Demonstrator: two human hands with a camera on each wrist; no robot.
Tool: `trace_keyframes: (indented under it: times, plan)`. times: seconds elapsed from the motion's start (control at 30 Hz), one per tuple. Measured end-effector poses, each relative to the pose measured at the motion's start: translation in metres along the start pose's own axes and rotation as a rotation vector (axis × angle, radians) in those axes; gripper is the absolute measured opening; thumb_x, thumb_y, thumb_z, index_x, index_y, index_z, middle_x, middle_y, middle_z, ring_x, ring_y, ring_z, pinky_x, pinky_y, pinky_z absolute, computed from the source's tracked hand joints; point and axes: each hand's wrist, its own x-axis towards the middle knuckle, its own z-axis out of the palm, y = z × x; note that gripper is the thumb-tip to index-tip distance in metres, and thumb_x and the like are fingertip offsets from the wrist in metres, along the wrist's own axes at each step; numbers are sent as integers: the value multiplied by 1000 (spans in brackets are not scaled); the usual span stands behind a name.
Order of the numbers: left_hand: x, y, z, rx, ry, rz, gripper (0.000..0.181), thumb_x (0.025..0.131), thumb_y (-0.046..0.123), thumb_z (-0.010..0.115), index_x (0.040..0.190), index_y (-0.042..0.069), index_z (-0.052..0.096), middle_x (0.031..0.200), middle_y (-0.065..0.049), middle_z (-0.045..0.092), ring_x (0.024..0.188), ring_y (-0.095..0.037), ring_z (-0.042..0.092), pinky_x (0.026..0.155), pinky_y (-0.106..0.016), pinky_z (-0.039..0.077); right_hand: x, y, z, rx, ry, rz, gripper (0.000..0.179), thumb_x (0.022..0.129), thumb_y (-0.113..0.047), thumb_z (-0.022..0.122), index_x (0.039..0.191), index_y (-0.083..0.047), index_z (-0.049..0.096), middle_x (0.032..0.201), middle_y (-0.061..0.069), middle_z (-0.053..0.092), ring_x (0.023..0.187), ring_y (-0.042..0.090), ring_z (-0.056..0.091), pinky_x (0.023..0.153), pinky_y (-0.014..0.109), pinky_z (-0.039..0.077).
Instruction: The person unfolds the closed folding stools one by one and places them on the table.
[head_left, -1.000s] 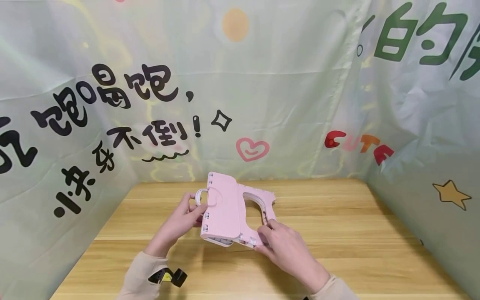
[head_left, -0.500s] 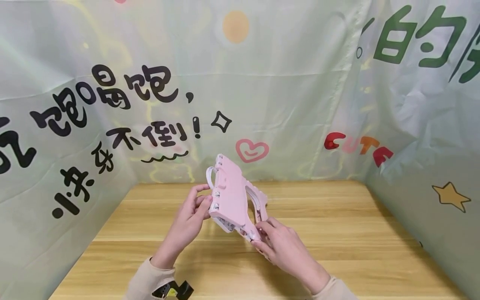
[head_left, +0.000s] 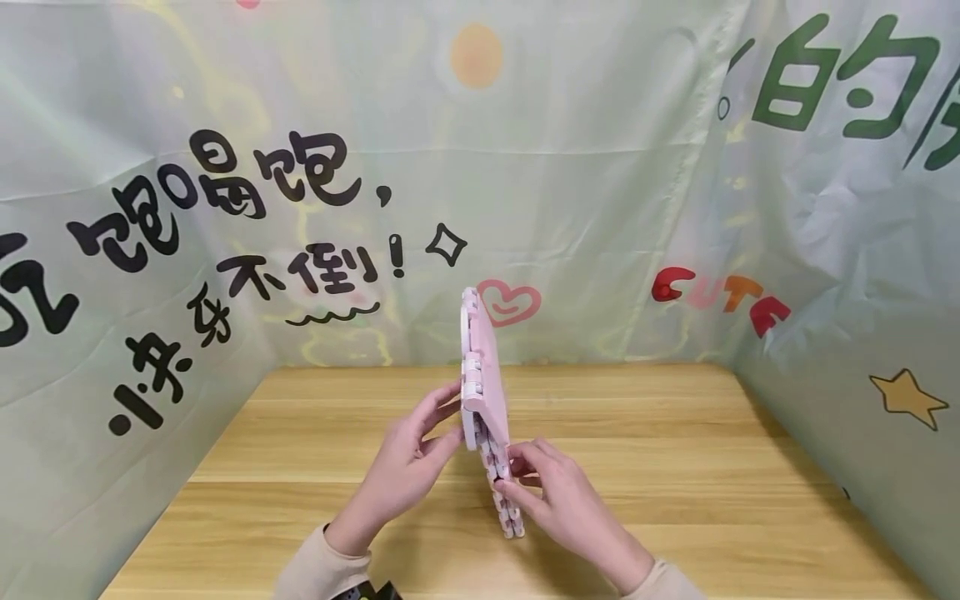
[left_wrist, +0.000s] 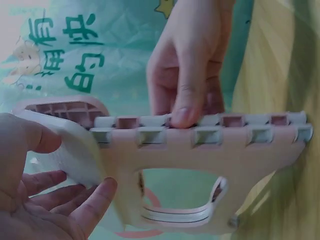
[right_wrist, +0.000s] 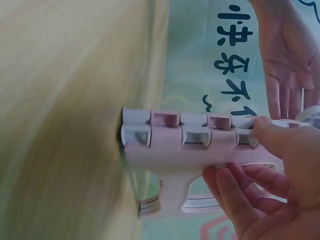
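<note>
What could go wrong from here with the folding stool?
1. Pinch: the right hand has its thumb on the hinge row of the folding stool; if the panels swing, skin might get caught.

2. Tipping: the stool is upright, narrow edge toward the head camera, gripped low by the right hand, while the left hand lies open beside the upper panel. A slip there could let it topple.

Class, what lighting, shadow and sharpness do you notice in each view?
Head view: bright, fairly even light, pale green fabric backdrop sharp, soft shadows on the brown wood-grain table; left wrist view: dimmer, upper left washed out, pink and white plastic folding stool slightly soft; right wrist view: dim, hazy, the table's grain smeared.
</note>
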Motion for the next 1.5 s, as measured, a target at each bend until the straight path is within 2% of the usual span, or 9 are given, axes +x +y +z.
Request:
trace_keyframes:
  times: [0.1, 0.2, 0.33, 0.5, 0.7, 0.93, 1.2, 1.33, 1.5]
  plan:
    - [0, -3, 7, -27, -30, -11, 61, 99, -4, 65, 157, 8, 50, 162, -16, 52, 142, -38, 60, 105, -35, 61, 1, 3, 2, 49, -9, 7, 34, 100, -27, 77, 127, -7, 71, 110, 2, 71, 101, 19, 76, 88, 35, 68]
    - [-1, -8, 13, -25, -39, -67, 64, 94, -2, 74, 153, 9, 52, 153, -15, 58, 130, -35, 67, 102, -35, 63, 1, 5, 4, 73, -17, 10, 33, 101, -27, 76, 127, -8, 70, 110, 1, 71, 100, 16, 75, 89, 38, 68]
    - [-1, -14, 18, -16, -34, -155, 57, 90, 5, 82, 141, 10, 57, 133, -13, 68, 116, -26, 71, 97, -31, 65, 1, 7, 6, 83, -17, 1, 31, 101, -28, 76, 125, -9, 70, 109, 0, 71, 100, 14, 74, 90, 39, 68]
    - [-2, -22, 21, 6, -41, -204, 49, 89, 10, 85, 131, 3, 60, 120, -14, 73, 110, -24, 73, 93, -27, 65, 2, 8, 7, 90, -24, -3, 35, 101, -28, 76, 128, -8, 70, 110, 0, 71, 101, 14, 74, 91, 38, 68]
    - [-3, -26, 23, 9, -82, -225, 52, 87, 10, 87, 132, -1, 62, 118, -16, 77, 108, -26, 76, 93, -29, 65, 1, 8, 8, 67, -43, 11, 37, 97, -29, 80, 126, -7, 70, 111, 1, 72, 100, 18, 75, 89, 37, 68]
    - [-4, -30, 26, 16, -143, -241, 40, 86, 4, 86, 123, 4, 72, 116, -15, 78, 105, -22, 77, 93, -31, 66, 0, 11, 6, 30, -81, 12, 40, 96, -35, 80, 126, -10, 72, 114, -1, 73, 101, 20, 75, 90, 33, 66]
    - [-2, -30, 28, 26, -150, -231, 38, 86, 3, 87, 120, 2, 72, 116, -17, 77, 105, -28, 78, 92, -29, 66, 2, 17, 1, 73, -115, 25, 42, 96, -36, 80, 126, -8, 72, 115, 4, 76, 99, 21, 77, 87, 32, 68]
    - [-2, -32, 25, 57, -151, -232, 37, 85, 4, 88, 119, 5, 73, 115, -14, 78, 107, -27, 77, 91, -28, 66, 3, 19, -1, 81, -134, 34, 42, 96, -33, 81, 127, -6, 71, 114, 5, 76, 98, 22, 77, 84, 27, 66]
    - [-2, -35, 20, 88, -161, -246, 38, 85, 6, 88, 119, 8, 73, 115, -11, 78, 108, -25, 76, 92, -30, 66, 5, 21, -5, 90, -156, 53, 44, 95, -33, 83, 127, -4, 71, 113, 5, 76, 96, 18, 76, 84, 28, 67]
